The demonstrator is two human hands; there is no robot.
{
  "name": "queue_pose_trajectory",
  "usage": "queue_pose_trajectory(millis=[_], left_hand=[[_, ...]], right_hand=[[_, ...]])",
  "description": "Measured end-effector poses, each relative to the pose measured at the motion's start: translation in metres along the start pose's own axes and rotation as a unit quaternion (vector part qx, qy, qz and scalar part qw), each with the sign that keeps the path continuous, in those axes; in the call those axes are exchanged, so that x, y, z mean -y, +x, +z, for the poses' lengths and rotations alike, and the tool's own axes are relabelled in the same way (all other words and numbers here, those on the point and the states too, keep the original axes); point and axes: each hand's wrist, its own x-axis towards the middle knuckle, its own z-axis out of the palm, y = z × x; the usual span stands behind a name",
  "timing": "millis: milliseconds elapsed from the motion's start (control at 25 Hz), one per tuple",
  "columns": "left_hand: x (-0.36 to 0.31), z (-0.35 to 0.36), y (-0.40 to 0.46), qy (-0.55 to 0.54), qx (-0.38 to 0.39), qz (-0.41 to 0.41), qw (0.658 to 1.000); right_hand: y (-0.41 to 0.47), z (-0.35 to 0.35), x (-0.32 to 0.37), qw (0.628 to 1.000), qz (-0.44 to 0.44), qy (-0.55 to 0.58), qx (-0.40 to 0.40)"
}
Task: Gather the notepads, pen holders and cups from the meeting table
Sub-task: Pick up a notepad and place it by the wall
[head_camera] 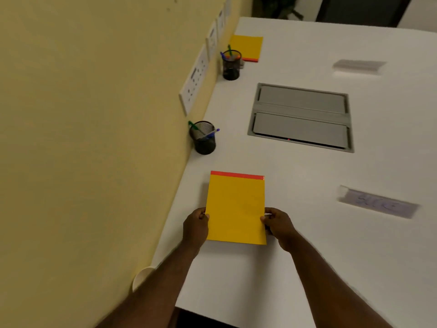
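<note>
Head view: both hands' fingers pinch the unmarked yellow notepad [235,209]; blurred name card [378,204] writing is unreadable.

On the meeting table [307,233], the near pen holder [203,139] stands at eleven o'clock from the near notepad [236,209]; the cable hatch [301,117] lies at one o'clock.

pen holder [203,138] ahead-left, wall [82,138] close — right open

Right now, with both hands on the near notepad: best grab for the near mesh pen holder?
Near pen holder: wrap its round mesh wall from the table side, since the wall blocks its left. Stay below the rim; pens lean out the top.
</note>
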Motion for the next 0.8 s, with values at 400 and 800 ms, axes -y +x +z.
queue_pose_trajectory(millis=[400,800], left_hand=[[0.031,-0.008,-0.007,-0.096,-0.126,-0.107,0.982],[0.052,0.004,-0.014,0.285,0.034,-0.074,0.955]], right_hand=[[0.046,0.074,0.035,0.999,-0.006,0.01,-0.04],[0.06,0.115,0.041,0.999,-0.015,-0.03,-0.032]])
